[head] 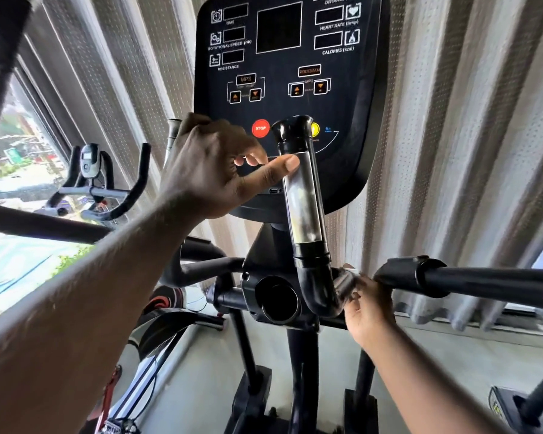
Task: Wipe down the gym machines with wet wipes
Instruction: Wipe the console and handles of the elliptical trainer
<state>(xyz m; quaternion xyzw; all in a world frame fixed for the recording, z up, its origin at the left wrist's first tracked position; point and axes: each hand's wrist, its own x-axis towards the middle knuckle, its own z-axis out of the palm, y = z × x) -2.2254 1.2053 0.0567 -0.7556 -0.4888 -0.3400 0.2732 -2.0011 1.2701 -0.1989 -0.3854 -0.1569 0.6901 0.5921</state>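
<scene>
An elliptical machine fills the view, with its black console (282,57) up top and an upright handle with a shiny metal sensor sleeve (303,195) in front of it. My left hand (220,173) is raised beside that sleeve, thumb tip touching the metal, fingers loosely bent and holding nothing. Lower down, my right hand (367,308) grips a crumpled grey wet wipe (345,283) and presses it against the black elbow (322,292) at the handle's base.
A black moving arm bar (483,286) runs off to the right. Another bar (38,223) crosses at the left. An exercise bike (98,183) stands by the window at the left. Grey curtains hang behind the machine. Pedals and grey floor lie below.
</scene>
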